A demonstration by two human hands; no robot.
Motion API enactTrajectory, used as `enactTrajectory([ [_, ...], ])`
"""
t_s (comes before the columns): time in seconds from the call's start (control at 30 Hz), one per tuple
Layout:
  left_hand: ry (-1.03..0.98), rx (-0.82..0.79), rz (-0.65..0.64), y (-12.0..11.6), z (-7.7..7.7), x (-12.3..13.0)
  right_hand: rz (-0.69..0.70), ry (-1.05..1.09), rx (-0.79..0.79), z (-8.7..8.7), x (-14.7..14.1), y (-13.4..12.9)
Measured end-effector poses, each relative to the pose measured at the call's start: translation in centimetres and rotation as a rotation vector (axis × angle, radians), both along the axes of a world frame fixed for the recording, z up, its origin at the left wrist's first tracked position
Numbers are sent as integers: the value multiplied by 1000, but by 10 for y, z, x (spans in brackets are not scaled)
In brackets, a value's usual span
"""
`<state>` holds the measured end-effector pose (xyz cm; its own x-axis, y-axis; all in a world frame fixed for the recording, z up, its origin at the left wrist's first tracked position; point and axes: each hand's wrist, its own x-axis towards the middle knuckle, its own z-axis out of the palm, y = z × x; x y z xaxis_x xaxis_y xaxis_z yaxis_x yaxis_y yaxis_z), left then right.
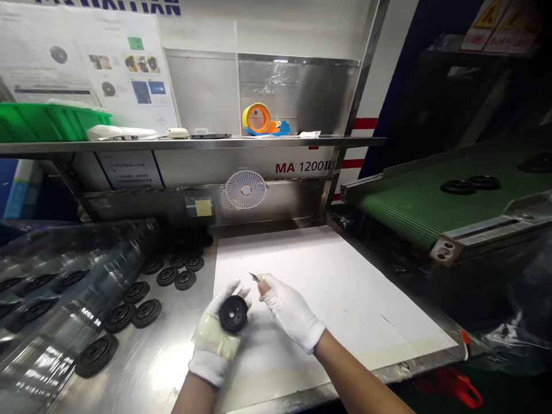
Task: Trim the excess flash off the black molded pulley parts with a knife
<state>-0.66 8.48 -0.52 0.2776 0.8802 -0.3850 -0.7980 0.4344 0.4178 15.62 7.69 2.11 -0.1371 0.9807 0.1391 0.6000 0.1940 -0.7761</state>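
L gloved hand [214, 339] grips blk ribbed disc [233, 314] at 6 o'clock; R gloved hand [291, 310] pinches small blade [255, 277] just beside it; white board [345, 287] under both, more discs [146, 313] at 9.

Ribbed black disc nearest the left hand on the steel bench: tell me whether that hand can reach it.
Probably yes: only bare steel bench lies between the white-gloved left hand and the ribbed black disc, though that hand holds another black disc.
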Motion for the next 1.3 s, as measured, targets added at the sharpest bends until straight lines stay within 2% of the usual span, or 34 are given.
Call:
enactTrajectory([
  [0.1, -56, -22, 45, 11, 2, -10, -9, -18, 27, -8, 3, -11],
  [0.27, -62, 26, 159, 17, 2, -8, 12, -156, 73, -25, -15, -26],
  [0.53, -34, -9, 167, 10, 16, 7, -66, -381, 150, -30, -30, -24],
  [0.83, -26, 40, 295, 17, 4, 8, -85, -476, 168, -34, -44, -36],
  [1.0, -9, 90, 387, 18, 2, 10, -98, -466, 166, -34, -56, -41],
  [1.07, 7, 95, 350, 16, 3, 8, -99, -457, 167, -33, -56, -40],
  [1.2, 32, 102, 178, 12, 5, 1, -97, -443, 170, -32, -47, -37],
  [1.3, 1, 95, 224, 11, 4, 0, -126, -455, 161, -33, -44, -36],
])
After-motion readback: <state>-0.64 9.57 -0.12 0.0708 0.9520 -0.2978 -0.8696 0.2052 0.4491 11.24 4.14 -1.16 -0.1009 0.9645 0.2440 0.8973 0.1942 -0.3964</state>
